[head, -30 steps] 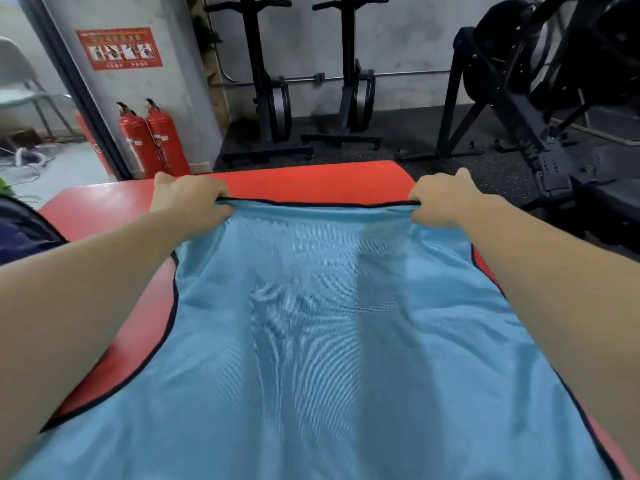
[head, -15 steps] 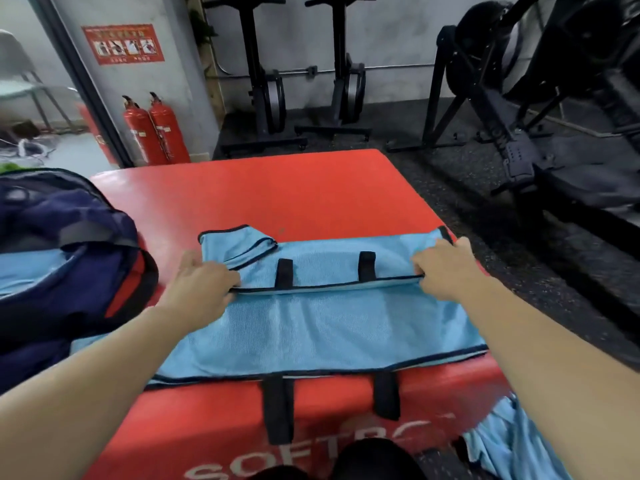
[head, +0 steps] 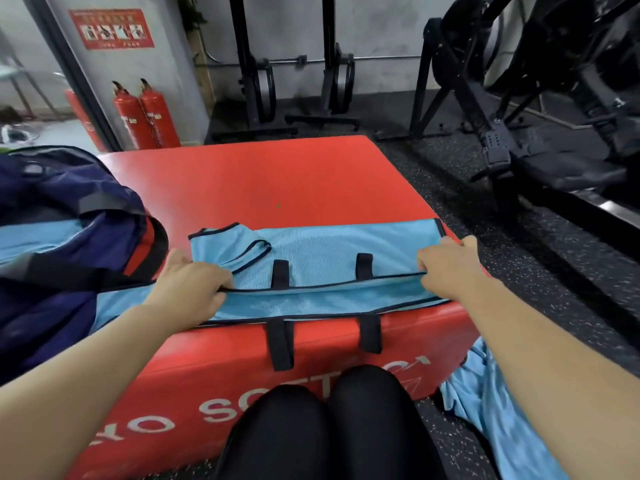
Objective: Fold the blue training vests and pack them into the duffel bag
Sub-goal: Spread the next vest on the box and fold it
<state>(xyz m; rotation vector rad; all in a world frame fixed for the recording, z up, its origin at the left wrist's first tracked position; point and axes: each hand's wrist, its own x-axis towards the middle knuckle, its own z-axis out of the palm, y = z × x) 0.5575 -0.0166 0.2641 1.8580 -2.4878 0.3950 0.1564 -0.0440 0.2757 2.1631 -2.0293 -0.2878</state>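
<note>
Light-blue mesh training vest (head: 329,247), bound in black, lying doubled across the near part of a red padded vinyl box (head: 277,178). The left hand (head: 188,289) and right hand (head: 450,268) each pinch the black-trimmed edge of the upper layer at opposite ends, fingers curled onto the cloth. This grip apparently draws the edge taut so that it lands parallel to the layer beneath. Two black elastic straps (head: 280,341) hang over the box's front face and will probably need tucking in. A navy nylon duffel bag (head: 69,216) with red trim stands open just beside the vest's left end, within reach for packing; blue cloth shows inside it. A loose heap of blue cloth (head: 491,403) lies on the floor at the right, presumably unfolded vests.
</note>
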